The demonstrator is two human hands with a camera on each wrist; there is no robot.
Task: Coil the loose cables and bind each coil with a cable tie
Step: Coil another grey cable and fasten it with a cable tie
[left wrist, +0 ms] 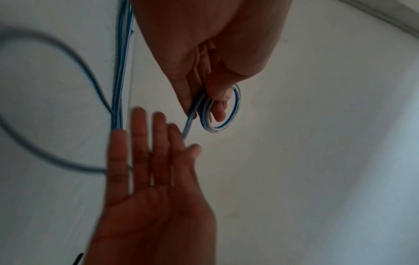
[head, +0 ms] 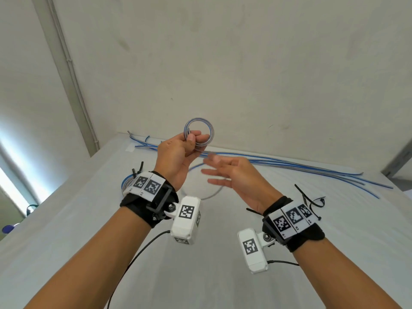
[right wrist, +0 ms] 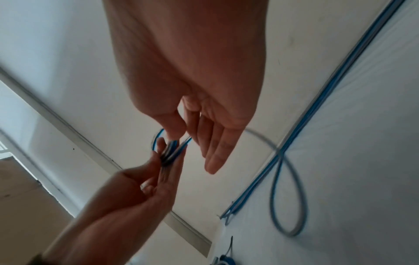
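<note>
My left hand point(head: 193, 139) is raised above the table and pinches a small coil of blue-and-white cable point(head: 199, 132) between thumb and fingers; the left wrist view shows the coil point(left wrist: 221, 112) ringed round the fingertips. From the coil, the cable's free tail point(head: 207, 194) drops in a wide loop onto the table, also seen as a tail loop point(right wrist: 291, 197). My right hand point(head: 215, 172) hovers just right of and below the coil, blurred, palm turned in and fingers straight, holding nothing. That flat palm point(left wrist: 156, 188) fills the lower left wrist view.
Several loose blue-and-white cables point(head: 289, 164) lie along the table's far edge by the wall. A bound coil point(head: 126, 183) sits behind my left wrist. Black cable ties point(head: 312, 202) lie near my right wrist. A white cloth point(head: 223, 286) covers the table.
</note>
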